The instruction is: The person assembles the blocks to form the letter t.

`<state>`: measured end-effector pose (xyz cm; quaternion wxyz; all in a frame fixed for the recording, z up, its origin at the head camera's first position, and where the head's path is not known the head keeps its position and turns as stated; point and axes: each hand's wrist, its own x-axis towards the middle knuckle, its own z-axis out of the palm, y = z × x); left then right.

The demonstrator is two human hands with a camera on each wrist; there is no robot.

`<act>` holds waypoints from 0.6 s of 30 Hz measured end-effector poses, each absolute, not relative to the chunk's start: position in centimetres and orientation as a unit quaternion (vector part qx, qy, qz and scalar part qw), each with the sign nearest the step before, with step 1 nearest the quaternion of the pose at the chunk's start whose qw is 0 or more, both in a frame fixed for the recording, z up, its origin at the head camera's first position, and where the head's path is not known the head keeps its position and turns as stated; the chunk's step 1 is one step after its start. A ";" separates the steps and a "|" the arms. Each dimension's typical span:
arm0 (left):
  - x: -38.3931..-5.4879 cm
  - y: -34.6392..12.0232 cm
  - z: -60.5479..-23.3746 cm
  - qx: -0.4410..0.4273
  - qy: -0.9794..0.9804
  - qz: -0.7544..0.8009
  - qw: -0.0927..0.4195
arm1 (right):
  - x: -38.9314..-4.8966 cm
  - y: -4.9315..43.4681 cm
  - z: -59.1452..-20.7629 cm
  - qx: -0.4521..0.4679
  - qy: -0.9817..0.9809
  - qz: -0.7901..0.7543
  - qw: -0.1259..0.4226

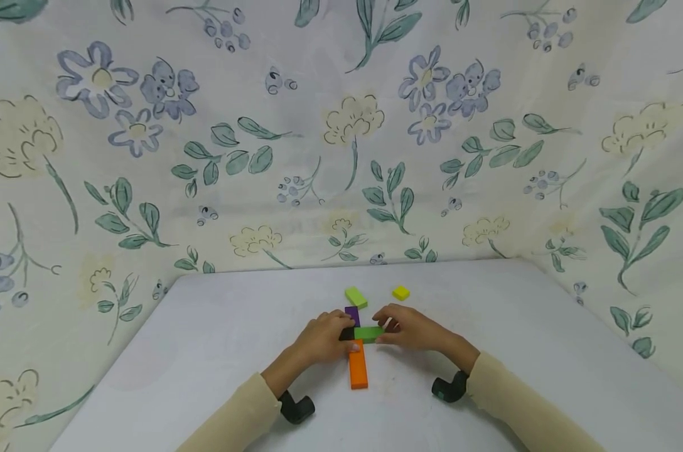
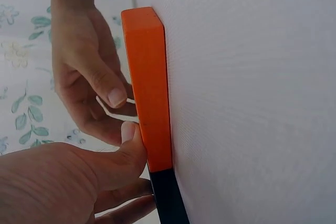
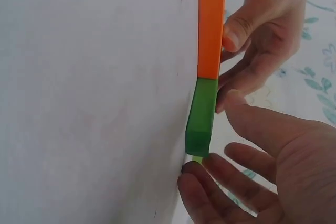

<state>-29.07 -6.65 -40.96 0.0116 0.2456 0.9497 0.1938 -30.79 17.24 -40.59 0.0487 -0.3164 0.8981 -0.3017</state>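
Note:
Several coloured blocks meet in a cross on the white table. An orange block (image 1: 358, 370) points toward the person, a purple block (image 1: 351, 312) away, a black block (image 1: 346, 334) left and a green block (image 1: 368, 333) right. My left hand (image 1: 323, 339) grips around the black block, fingers curved at its far side beside the purple one, the thumb tip resting at the orange block's inner end. Around the green block's outer end, my right hand (image 1: 412, 328) is held with loosely bent fingers; in the right wrist view its thumb (image 3: 236, 100) and fingertips (image 3: 202, 174) lie close to that block.
Behind the cross lie a light green block (image 1: 356, 297) and a small yellow block (image 1: 400, 293). A floral cloth (image 1: 341, 157) hangs behind the table (image 1: 251, 314). Black wrist devices (image 1: 299, 408) sit under both forearms, close over the tabletop.

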 end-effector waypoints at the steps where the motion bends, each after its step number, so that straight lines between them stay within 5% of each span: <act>1: -29.1 -6.7 -41.0 0.246 0.950 0.192 0.011 | -30.9 17.2 -40.5 -0.314 0.898 -0.305 0.047; 18: -29.0 -6.7 -40.9 0.246 0.950 0.194 0.014 | -33.2 19.7 -40.1 -0.267 0.916 -0.298 0.006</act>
